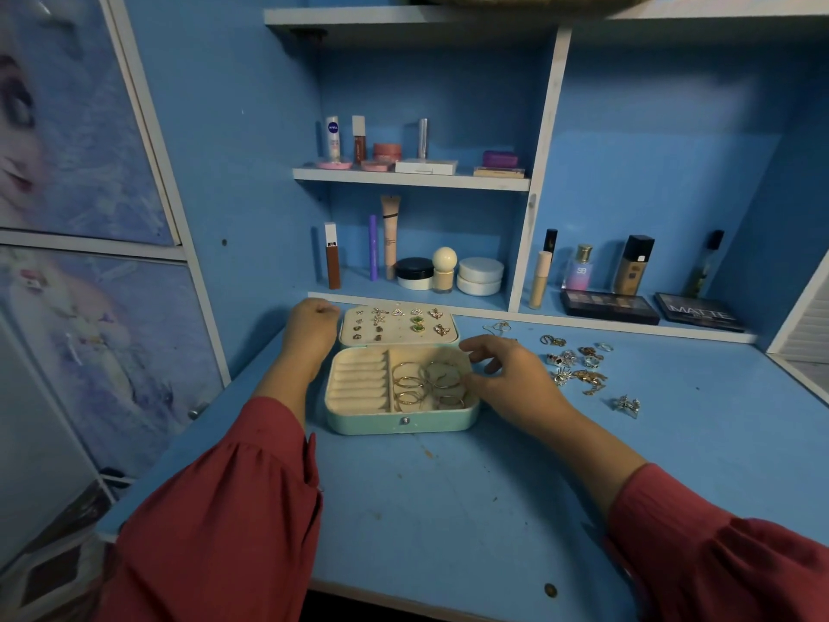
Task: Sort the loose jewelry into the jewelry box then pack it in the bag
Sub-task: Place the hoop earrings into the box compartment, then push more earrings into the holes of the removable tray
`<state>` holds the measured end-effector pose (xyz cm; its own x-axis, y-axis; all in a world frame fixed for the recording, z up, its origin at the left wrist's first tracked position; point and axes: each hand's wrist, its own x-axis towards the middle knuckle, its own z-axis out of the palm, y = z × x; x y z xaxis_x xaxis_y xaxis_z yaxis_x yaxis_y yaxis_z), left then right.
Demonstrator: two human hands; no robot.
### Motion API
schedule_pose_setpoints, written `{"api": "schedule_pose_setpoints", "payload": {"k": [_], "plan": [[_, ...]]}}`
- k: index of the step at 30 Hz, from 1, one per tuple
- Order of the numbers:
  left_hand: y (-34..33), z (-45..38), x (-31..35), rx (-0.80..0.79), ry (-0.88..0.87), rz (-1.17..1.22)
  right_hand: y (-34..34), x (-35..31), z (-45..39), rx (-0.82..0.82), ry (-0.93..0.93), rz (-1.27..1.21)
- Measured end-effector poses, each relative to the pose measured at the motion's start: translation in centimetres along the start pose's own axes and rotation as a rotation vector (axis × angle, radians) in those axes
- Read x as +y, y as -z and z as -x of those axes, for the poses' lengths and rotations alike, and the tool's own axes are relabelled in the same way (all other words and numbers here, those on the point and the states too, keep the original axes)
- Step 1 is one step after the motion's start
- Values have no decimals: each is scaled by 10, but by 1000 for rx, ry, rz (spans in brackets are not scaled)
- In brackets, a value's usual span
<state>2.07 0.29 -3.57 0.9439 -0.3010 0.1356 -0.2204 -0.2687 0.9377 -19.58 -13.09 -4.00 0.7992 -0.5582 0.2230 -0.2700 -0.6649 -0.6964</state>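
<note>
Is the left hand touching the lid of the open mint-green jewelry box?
Cannot tell. In the head view the left hand lies against the left edge of the lid, but no contact or gap shows plainly.

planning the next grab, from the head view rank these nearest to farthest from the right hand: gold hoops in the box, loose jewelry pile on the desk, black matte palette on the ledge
1. Gold hoops, in the mint jewelry box's right compartment, at the right hand's fingertips.
2. Loose silver and gold jewelry pile, on the blue desk to the hand's right.
3. Black matte palette, back right on the ledge.
</note>
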Motion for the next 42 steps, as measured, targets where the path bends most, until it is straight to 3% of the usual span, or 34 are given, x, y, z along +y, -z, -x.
{"api": "schedule_pose_setpoints", "payload": {"k": [16,33,42], "plan": [[-9,-3,-4,-163,57,2,2,10,-7,42,-90,-206],[9,-6,-1,-162,39,460,-8,5,-43,168,-222,-311],[18,2,5,-284,60,616,-8,3,-44,169,-208,-434]]}}
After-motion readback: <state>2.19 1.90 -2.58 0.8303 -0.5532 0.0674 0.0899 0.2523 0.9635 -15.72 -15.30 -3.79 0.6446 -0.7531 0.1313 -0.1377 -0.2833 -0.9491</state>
